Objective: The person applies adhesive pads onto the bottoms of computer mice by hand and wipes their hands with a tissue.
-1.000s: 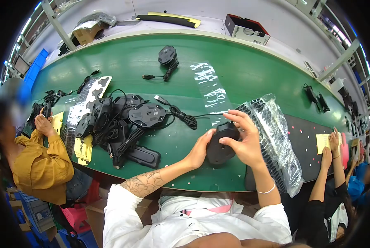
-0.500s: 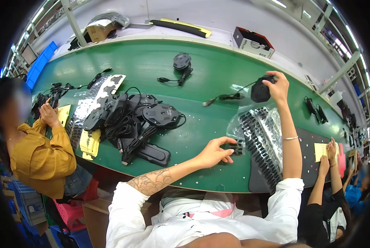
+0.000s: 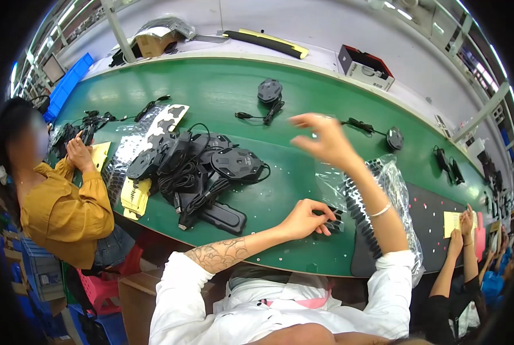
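My left hand [image 3: 307, 219] is low over the front of the green table, its fingers closed on the edge of a small clear sheet with black pads [image 3: 338, 221]. My right hand [image 3: 326, 141] is raised over the middle of the table, fingers apart, holding nothing. Beyond it on the right, a black computer mouse [image 3: 394, 138] lies on the table, its bundled cable [image 3: 360, 125] stretching left. Below my right forearm is a clear plastic sheet with rows of black pads [image 3: 399, 187]. Another upturned mouse [image 3: 269, 91] with a coiled cable lies farther back.
A pile of black mice [image 3: 234, 163] with tangled cables lies left of centre, beside yellow-backed sheets [image 3: 135, 198]. A dark mat [image 3: 435, 215] lies at right. A person in a mustard top [image 3: 67, 213] sits left; another person's hands [image 3: 467, 221] hold a yellow sheet at right.
My right hand has let go of the mouse, which now lies on the table, and has moved left. My left hand's fingers have closed together. The view has shifted slightly.
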{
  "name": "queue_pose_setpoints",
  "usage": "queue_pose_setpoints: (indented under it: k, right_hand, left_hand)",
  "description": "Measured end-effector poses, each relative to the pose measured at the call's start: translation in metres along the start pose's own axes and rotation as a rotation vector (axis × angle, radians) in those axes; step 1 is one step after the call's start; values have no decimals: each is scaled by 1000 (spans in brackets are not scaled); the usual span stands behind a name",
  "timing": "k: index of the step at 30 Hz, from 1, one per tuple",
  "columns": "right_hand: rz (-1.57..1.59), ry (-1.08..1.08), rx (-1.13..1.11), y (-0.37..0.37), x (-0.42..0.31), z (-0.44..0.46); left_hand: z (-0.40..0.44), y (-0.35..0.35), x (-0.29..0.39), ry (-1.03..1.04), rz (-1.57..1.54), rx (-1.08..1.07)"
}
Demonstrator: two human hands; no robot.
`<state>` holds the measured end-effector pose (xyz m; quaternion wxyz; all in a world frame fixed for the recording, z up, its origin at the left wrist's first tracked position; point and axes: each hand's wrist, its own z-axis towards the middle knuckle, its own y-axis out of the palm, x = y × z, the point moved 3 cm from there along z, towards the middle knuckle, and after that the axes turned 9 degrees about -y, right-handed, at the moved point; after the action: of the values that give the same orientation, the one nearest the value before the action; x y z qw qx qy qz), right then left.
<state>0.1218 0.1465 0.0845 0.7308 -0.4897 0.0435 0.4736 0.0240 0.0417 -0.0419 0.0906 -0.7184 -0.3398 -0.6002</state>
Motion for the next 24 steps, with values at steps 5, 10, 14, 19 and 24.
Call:
queue_pose_setpoints:
  k: [5, 10, 14, 19, 24]
  right_hand:
    - [-92, -72, -557, 111, -37, 24]
    - [-118, -53, -581, 135, -41, 37]
    - [-192, -97, -480, 111, -46, 20]
    - [-397, -353, -53, 42, -65, -22]
    - [-246, -288, -49, -4, -74, -91]
  left_hand:
    - [-2, 4, 5, -29, 4, -2]
    - [-10, -4, 5, -64, 42, -6]
    - [-6, -1, 9, -125, 17, -74]
    - [-8, -8, 14, -160, -580, -163]
    - [-7, -7, 20, -75, -1013, -191]
